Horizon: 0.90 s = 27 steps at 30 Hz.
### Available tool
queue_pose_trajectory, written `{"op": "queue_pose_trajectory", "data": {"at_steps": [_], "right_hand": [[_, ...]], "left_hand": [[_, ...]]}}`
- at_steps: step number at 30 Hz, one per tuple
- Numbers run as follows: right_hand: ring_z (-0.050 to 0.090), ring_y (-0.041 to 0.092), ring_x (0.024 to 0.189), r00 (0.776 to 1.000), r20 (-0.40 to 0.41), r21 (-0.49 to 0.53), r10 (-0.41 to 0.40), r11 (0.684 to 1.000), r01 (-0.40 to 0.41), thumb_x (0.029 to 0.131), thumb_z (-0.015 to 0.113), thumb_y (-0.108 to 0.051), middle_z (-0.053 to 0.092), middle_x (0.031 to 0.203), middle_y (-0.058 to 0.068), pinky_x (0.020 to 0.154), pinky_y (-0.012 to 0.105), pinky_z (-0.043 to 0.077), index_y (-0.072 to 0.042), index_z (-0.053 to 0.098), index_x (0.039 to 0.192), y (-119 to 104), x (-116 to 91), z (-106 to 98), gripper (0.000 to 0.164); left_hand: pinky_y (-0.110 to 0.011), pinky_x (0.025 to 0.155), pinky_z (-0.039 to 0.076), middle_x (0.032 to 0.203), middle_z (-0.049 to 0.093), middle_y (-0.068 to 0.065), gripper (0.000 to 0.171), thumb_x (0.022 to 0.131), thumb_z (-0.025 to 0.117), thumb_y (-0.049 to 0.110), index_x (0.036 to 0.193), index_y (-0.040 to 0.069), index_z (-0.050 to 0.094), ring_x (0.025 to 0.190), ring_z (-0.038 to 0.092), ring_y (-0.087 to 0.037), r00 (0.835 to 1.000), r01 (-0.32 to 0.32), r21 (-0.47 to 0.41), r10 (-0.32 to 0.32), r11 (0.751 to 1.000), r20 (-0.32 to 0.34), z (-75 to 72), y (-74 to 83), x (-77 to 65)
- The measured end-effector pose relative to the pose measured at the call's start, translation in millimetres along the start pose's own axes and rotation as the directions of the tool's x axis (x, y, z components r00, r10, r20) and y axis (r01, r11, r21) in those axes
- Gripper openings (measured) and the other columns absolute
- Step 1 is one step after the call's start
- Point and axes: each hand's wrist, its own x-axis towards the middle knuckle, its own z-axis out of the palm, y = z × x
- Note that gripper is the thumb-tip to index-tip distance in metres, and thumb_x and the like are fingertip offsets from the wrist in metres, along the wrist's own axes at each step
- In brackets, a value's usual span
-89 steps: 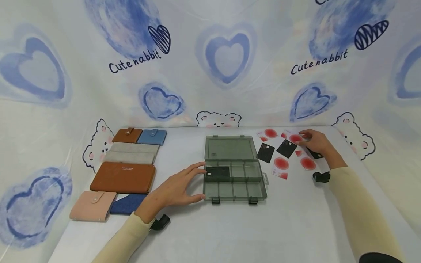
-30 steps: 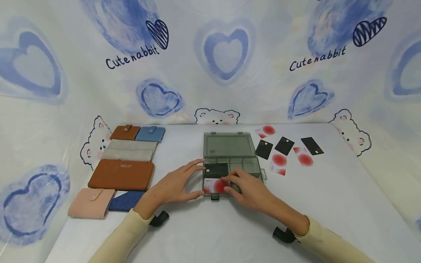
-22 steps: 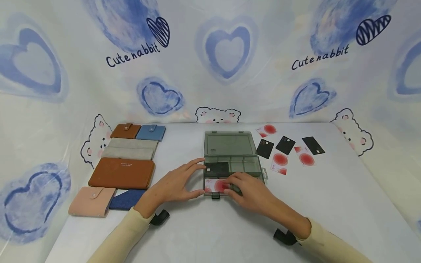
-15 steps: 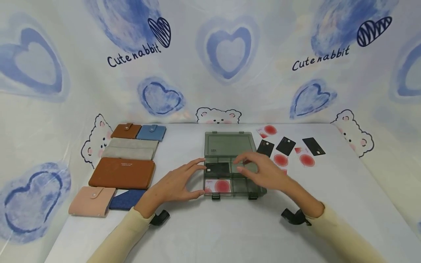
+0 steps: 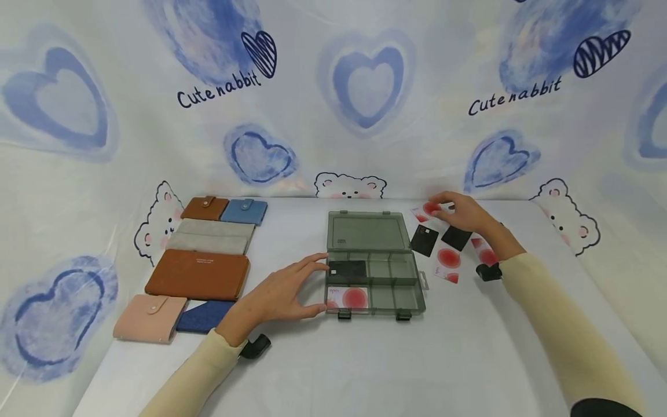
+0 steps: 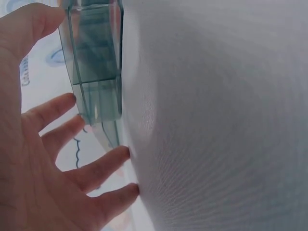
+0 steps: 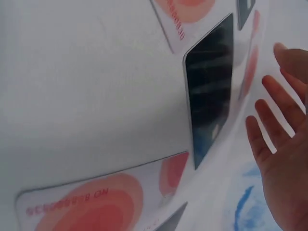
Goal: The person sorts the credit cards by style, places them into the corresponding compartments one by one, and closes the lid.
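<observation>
An open translucent green divided box [image 5: 400,298] lies mid-table with its lid [image 5: 367,230] folded back. In its back-left section lies a black card [image 5: 351,270]; a red-and-white card [image 5: 346,298] lies in the front-left one. My left hand [image 5: 278,295] touches the box's left side with spread fingers and thumb. Over at the back right, my right hand [image 5: 464,214] reaches with its fingertips right at another red-and-white card [image 5: 421,213]. Its fingers look loose and apart in the right wrist view. Below it lie black cards [image 5: 424,240] and a red-and-white card [image 5: 448,262].
Wallets are laid out at left: brown [image 5: 204,209], blue [image 5: 245,212], grey [image 5: 211,234], large brown [image 5: 198,275], pink [image 5: 148,318] and dark blue [image 5: 203,315]. A printed cloth [image 5: 370,150] hangs behind the table. My right forearm [image 5: 557,313] partly covers the cards at far right.
My right hand brought a red-and-white card from the back right into the box's front-left section, let go, then moved back to the loose cards. My left hand stayed at the box.
</observation>
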Motion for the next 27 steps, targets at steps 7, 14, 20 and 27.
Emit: {"op": "queue_pose_trajectory", "data": {"at_steps": [7,14,20,27], "right_hand": [[0.044,0.047,0.134,0.996,0.078,-0.023,0.045,0.999,-0.043,0.098,0.068,-0.017,0.05,0.145,0.025,0.108,0.066,0.034,-0.002,0.05,0.144,15,10,5,0.052],[0.048,0.045,0.13,0.998,0.058,-0.039,0.014,0.999,-0.012,0.094,0.072,-0.014,0.051,0.143,0.023,0.109,0.063,0.035,-0.001,0.054,0.142,30,8,6,0.052],[0.05,0.044,0.125,0.995,0.053,-0.021,0.088,0.996,-0.087,0.09,0.077,-0.019,0.056,0.137,0.021,0.106,0.064,0.038,-0.006,0.057,0.14,36,4,8,0.056],[0.053,0.041,0.113,0.996,0.073,0.045,0.06,0.997,-0.063,0.09,0.077,-0.014,0.06,0.124,0.026,0.097,0.059,0.044,0.0,0.058,0.137,36,5,5,0.052]], "left_hand": [[-0.047,0.097,0.051,0.165,0.025,0.007,0.075,0.088,0.062,0.067,0.15,0.028,0.044,0.135,0.05,-0.019,0.999,-0.035,0.014,0.035,0.999,0.005,0.3,-2.5,-0.6],[-0.046,0.098,0.05,0.165,0.025,0.007,0.075,0.089,0.061,0.068,0.149,0.027,0.045,0.137,0.047,-0.018,0.999,-0.035,0.022,0.034,0.999,0.011,-1.8,-3.6,-1.2],[-0.046,0.1,0.05,0.165,0.024,0.009,0.074,0.088,0.061,0.069,0.149,0.028,0.045,0.138,0.046,-0.018,0.999,-0.03,0.014,0.03,0.999,0.017,-2.3,-2.7,-3.2],[-0.048,0.101,0.049,0.166,0.023,0.008,0.076,0.088,0.06,0.069,0.149,0.027,0.045,0.14,0.044,-0.018,0.999,-0.038,0.011,0.038,0.999,0.011,-3.5,-1.4,-2.1]]}}
